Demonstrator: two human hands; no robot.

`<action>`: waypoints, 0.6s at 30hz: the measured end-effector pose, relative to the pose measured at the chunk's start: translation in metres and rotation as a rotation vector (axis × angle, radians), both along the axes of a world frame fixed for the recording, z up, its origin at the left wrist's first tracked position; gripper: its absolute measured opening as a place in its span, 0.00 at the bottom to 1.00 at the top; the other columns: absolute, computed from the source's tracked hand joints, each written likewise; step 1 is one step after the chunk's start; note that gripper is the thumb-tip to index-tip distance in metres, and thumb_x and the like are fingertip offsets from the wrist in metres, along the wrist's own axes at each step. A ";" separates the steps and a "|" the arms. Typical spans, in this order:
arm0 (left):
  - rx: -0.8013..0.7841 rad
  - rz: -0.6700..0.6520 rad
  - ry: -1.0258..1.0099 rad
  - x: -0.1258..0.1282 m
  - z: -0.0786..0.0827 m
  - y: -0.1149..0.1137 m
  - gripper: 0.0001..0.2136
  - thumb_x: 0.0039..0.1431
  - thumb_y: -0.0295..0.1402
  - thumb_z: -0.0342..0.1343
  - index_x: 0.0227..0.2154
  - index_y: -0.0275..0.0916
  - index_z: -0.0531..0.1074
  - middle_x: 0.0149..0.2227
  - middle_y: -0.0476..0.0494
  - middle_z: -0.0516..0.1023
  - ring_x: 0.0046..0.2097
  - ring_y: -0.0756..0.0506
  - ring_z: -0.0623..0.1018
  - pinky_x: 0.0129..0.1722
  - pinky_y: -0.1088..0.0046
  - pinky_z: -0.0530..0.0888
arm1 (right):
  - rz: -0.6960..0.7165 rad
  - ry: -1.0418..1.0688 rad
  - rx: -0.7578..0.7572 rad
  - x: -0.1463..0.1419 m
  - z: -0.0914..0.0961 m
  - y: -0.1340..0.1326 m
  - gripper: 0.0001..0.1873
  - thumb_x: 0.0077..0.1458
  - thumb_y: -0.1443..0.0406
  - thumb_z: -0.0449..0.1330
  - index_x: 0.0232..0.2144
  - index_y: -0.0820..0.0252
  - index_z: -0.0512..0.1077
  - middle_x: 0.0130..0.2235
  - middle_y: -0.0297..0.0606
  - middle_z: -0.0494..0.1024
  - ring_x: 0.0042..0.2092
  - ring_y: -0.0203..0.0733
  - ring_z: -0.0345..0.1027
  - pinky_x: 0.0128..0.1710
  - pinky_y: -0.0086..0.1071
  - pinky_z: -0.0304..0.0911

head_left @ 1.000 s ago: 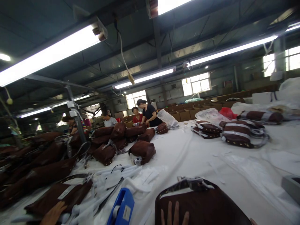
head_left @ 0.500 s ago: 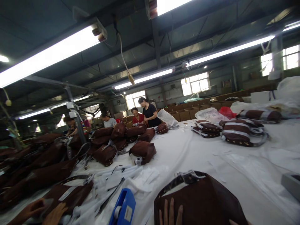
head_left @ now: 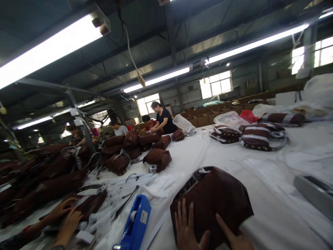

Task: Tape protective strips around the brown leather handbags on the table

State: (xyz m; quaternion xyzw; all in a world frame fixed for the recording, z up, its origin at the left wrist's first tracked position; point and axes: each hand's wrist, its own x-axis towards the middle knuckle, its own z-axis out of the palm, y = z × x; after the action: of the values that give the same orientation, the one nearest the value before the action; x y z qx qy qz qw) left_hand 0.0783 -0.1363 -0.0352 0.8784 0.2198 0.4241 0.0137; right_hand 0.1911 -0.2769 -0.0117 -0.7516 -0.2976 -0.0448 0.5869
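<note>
At bottom centre, a soft dark-brown leather-like bag (head_left: pixel 221 194) lies on the white-covered bench (head_left: pixel 192 151). The left hand (head_left: pixel 187 231) rests on it, fingers spread and gripping nothing, apparently to steady its pliant body; the right hand (head_left: pixel 238 240) extends one finger against the same face, its other fingers too hidden to judge. Left of the bag is a blue plastic tape dispenser (head_left: pixel 136 224), presumably placed for easy reach. At lower left, a co-worker's hands (head_left: pixel 69 223) touch a flat brown bag (head_left: pixel 91 206). Beyond, plump brown bags (head_left: pixel 157 159) crowd centre left and brown bags banded with pale strips (head_left: pixel 256 134) lie at centre right, perhaps to separate two groups.
</note>
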 end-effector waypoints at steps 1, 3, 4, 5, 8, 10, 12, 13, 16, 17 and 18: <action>-0.074 -0.038 -0.018 0.001 0.009 -0.008 0.40 0.56 0.45 0.61 0.68 0.41 0.54 0.71 0.35 0.54 0.70 0.32 0.57 0.63 0.46 0.68 | -0.027 0.029 -0.014 0.003 0.015 -0.003 0.27 0.53 0.44 0.57 0.45 0.51 0.81 0.31 0.35 0.84 0.34 0.59 0.80 0.26 0.41 0.77; -0.249 -0.156 -0.050 0.004 0.025 -0.027 0.37 0.60 0.38 0.58 0.69 0.38 0.50 0.71 0.33 0.51 0.70 0.36 0.57 0.62 0.53 0.70 | -0.093 0.053 -0.065 0.009 0.047 -0.013 0.27 0.56 0.44 0.57 0.38 0.59 0.82 0.29 0.37 0.83 0.33 0.56 0.80 0.27 0.38 0.76; -0.341 -0.237 -0.062 0.004 0.031 -0.038 0.34 0.62 0.35 0.56 0.69 0.38 0.52 0.70 0.33 0.56 0.69 0.38 0.61 0.61 0.57 0.72 | -0.124 -0.002 -0.080 0.012 0.062 -0.019 0.26 0.57 0.46 0.58 0.38 0.61 0.82 0.30 0.37 0.83 0.34 0.55 0.80 0.27 0.36 0.75; -0.423 -0.329 -0.067 0.002 0.037 -0.050 0.29 0.63 0.32 0.55 0.67 0.39 0.57 0.66 0.34 0.64 0.65 0.40 0.68 0.58 0.61 0.75 | -0.130 -0.123 -0.071 0.014 0.076 -0.025 0.23 0.59 0.49 0.59 0.42 0.60 0.81 0.33 0.37 0.84 0.35 0.53 0.80 0.30 0.35 0.75; -0.504 -0.618 -0.110 -0.016 0.056 -0.082 0.17 0.64 0.25 0.52 0.54 0.44 0.74 0.48 0.45 0.83 0.48 0.47 0.82 0.49 0.72 0.80 | -0.077 -0.580 -0.089 0.015 0.096 -0.038 0.20 0.65 0.65 0.53 0.57 0.51 0.74 0.52 0.34 0.80 0.51 0.48 0.76 0.49 0.36 0.72; -0.418 -0.750 -0.176 -0.033 0.071 -0.094 0.18 0.63 0.21 0.52 0.51 0.44 0.75 0.44 0.47 0.84 0.45 0.50 0.83 0.47 0.76 0.80 | -0.022 -0.765 -0.176 0.009 0.082 -0.039 0.26 0.65 0.72 0.49 0.60 0.47 0.70 0.58 0.30 0.75 0.56 0.45 0.71 0.57 0.39 0.67; -0.304 -0.756 -0.220 -0.043 0.083 -0.095 0.19 0.63 0.20 0.51 0.53 0.43 0.73 0.46 0.45 0.83 0.48 0.49 0.82 0.48 0.74 0.80 | 0.034 -0.815 -0.275 -0.004 0.049 -0.037 0.26 0.66 0.73 0.50 0.59 0.46 0.71 0.58 0.29 0.76 0.53 0.45 0.71 0.53 0.39 0.68; -0.265 -0.702 -0.203 -0.045 0.087 -0.090 0.19 0.63 0.21 0.51 0.55 0.43 0.72 0.48 0.44 0.82 0.51 0.48 0.81 0.51 0.71 0.79 | 0.062 -0.811 -0.316 -0.012 0.029 -0.036 0.24 0.66 0.72 0.51 0.58 0.45 0.72 0.56 0.29 0.77 0.50 0.45 0.72 0.49 0.39 0.69; -0.229 -0.419 0.030 -0.035 0.078 -0.068 0.19 0.67 0.27 0.50 0.60 0.41 0.67 0.58 0.41 0.76 0.61 0.43 0.73 0.62 0.57 0.71 | 0.139 -0.759 -0.428 -0.038 -0.022 -0.040 0.21 0.67 0.70 0.53 0.56 0.43 0.74 0.54 0.30 0.78 0.41 0.43 0.71 0.42 0.39 0.69; -0.223 -0.330 0.137 -0.030 0.069 -0.061 0.20 0.68 0.30 0.49 0.62 0.41 0.65 0.61 0.40 0.73 0.64 0.41 0.69 0.65 0.52 0.67 | 0.166 -0.736 -0.467 -0.043 -0.029 -0.043 0.22 0.66 0.70 0.53 0.57 0.43 0.73 0.55 0.31 0.78 0.41 0.43 0.71 0.42 0.39 0.70; -0.211 -0.259 0.235 -0.025 0.058 -0.055 0.21 0.69 0.31 0.48 0.64 0.41 0.63 0.64 0.40 0.69 0.67 0.39 0.66 0.66 0.48 0.64 | 0.209 -0.713 -0.507 -0.046 -0.029 -0.047 0.22 0.66 0.70 0.53 0.57 0.45 0.73 0.56 0.33 0.77 0.41 0.43 0.71 0.44 0.40 0.70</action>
State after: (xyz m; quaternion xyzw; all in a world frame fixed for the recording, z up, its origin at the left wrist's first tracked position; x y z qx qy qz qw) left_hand 0.0534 -0.1914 0.0228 0.9365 0.1480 0.2882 0.1344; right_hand 0.1447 -0.3236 -0.0411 -0.7751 -0.5573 -0.1672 0.2462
